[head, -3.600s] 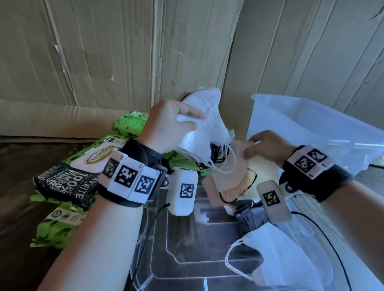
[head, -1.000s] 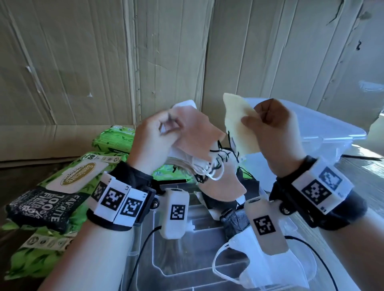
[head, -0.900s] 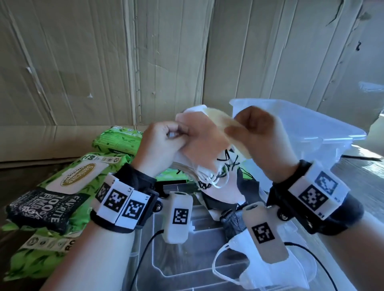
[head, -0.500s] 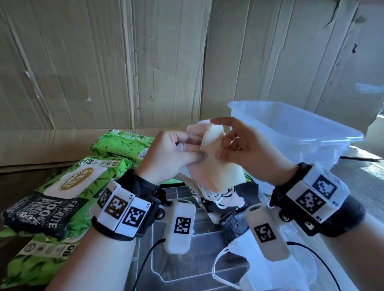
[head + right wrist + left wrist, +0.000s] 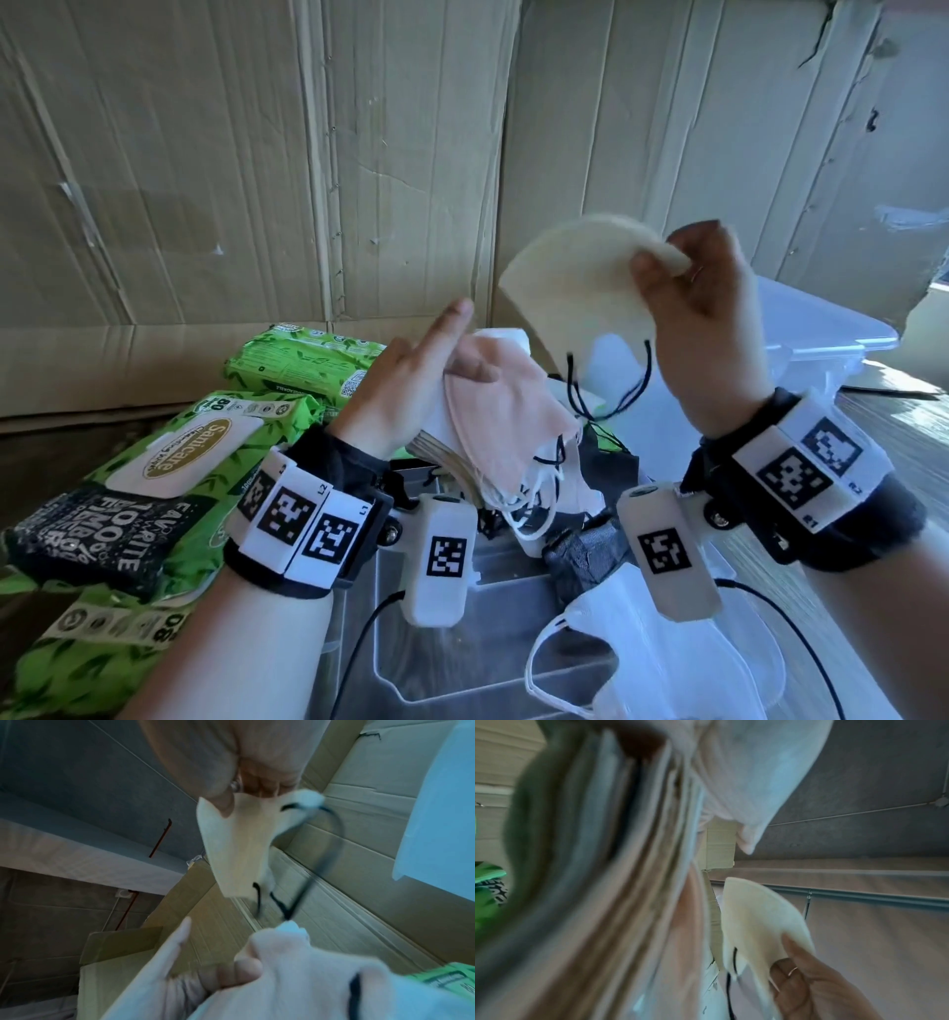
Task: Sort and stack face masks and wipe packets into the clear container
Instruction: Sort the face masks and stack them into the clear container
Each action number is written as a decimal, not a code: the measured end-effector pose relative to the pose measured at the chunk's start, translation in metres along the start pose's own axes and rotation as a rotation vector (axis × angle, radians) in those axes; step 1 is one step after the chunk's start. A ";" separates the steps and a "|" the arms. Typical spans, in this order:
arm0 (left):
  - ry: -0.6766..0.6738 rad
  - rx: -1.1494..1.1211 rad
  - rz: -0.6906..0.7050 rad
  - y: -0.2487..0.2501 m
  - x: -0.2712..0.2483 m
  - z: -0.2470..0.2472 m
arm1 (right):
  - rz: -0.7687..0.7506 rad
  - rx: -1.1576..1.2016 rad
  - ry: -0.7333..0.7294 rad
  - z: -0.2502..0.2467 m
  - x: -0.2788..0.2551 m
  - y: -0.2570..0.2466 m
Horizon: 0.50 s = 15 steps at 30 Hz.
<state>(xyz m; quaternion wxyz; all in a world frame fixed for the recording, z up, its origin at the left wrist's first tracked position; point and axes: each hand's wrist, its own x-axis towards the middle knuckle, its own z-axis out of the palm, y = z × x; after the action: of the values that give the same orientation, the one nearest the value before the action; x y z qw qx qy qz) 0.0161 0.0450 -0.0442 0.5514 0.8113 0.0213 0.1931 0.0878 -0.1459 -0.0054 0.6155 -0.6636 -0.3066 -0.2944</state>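
My left hand (image 5: 411, 390) grips a stack of face masks (image 5: 493, 431) with a pink one on top; its index finger points up. In the left wrist view the stack (image 5: 618, 882) fills the frame, blurred. My right hand (image 5: 703, 334) pinches a cream mask (image 5: 580, 288) with black ear loops, raised above and to the right of the stack. The cream mask (image 5: 236, 845) hangs from the fingers in the right wrist view and shows again as the cream mask (image 5: 759, 921) in the left wrist view. The clear container (image 5: 821, 339) stands behind my right hand. Green wipe packets (image 5: 169, 478) lie at the left.
A clear lid (image 5: 452, 668) lies under my wrists with a white mask (image 5: 642, 663) and a dark mask (image 5: 585, 555) on it. Cardboard walls (image 5: 257, 154) close the back. Another green packet (image 5: 303, 365) lies by the wall.
My right hand has lifted the cream mask up and right, away from the stack in my left hand. The left index finger has straightened.
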 end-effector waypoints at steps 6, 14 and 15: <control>-0.032 -0.269 -0.065 0.003 0.002 -0.001 | -0.184 -0.024 -0.630 0.005 -0.025 -0.006; -0.117 -0.117 0.120 -0.001 0.001 0.002 | -0.070 -0.109 -0.651 0.005 -0.023 -0.007; -0.130 -0.086 0.155 0.000 -0.001 0.003 | -0.101 -0.198 -0.625 0.005 -0.021 -0.007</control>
<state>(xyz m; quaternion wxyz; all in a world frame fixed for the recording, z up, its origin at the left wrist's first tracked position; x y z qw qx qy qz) 0.0166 0.0420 -0.0458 0.5694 0.7969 -0.0857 0.1827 0.0693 -0.1411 -0.0176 0.4087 -0.7623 -0.4833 -0.1350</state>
